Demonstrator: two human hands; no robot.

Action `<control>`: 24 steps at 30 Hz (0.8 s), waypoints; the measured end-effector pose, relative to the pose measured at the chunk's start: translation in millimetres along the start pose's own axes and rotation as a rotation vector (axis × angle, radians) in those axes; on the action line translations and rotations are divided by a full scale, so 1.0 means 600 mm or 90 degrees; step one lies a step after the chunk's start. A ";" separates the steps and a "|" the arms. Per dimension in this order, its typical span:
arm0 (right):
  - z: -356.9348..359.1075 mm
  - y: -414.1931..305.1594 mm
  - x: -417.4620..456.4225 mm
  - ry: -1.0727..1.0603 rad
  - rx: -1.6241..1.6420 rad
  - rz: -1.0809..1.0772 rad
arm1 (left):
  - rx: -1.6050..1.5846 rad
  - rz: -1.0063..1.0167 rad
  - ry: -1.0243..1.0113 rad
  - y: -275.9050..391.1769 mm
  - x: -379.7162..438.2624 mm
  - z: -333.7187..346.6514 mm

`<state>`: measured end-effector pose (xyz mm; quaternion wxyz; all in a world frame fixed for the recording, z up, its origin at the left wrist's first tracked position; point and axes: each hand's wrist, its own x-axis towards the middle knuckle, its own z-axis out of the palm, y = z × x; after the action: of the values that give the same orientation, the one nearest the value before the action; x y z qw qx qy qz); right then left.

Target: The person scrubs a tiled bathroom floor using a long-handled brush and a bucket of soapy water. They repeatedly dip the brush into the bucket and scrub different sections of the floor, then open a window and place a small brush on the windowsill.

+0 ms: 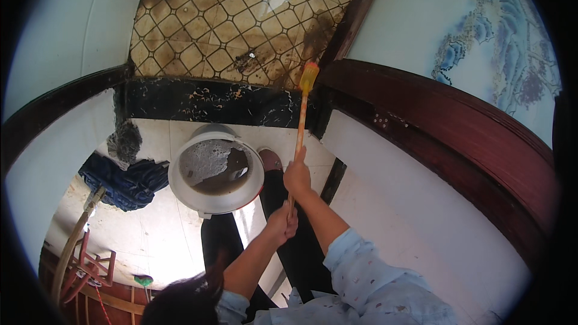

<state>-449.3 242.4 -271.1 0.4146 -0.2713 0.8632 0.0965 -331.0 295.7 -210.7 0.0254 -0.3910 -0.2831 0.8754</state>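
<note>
My right hand (pixel 297 179) grips the middle of the striped orange handle of a long-handled brush (pixel 309 79). Below it, my left hand (pixel 282 224) is closed round the handle's lower end. The yellow and orange brush head is at the edge of the wet, dirty patterned tile floor (pixel 216 29), close to the dark door frame at the right. A white bucket (pixel 177 189) of murky, foamy water stands on the pale floor, left of my hands and by my feet. Whether the bristles touch the floor cannot be told.
A black marbled threshold (pixel 226 103) crosses between the two floors. A dark blue cloth mop (pixel 131 185) lies at the left beside a dark grey clump (pixel 124 142). A wooden stool (pixel 92 266) is at lower left. A decorated door panel (pixel 451 49) stands at the right.
</note>
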 end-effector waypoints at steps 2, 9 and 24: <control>-0.010 -0.021 0.052 0.056 -0.003 -0.013 | 0.024 0.023 0.025 0.052 0.028 0.022; -0.132 -0.089 0.197 0.011 0.599 0.132 | 0.068 0.005 -0.083 0.122 -0.051 0.085; -0.062 -0.108 0.179 0.003 0.626 0.130 | 0.418 0.091 0.061 0.190 -0.173 0.029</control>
<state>-493.1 132.0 -326.2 0.4800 0.0419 0.8296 -0.2821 -251.2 164.2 -190.9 0.1015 -0.4219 0.0434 0.8999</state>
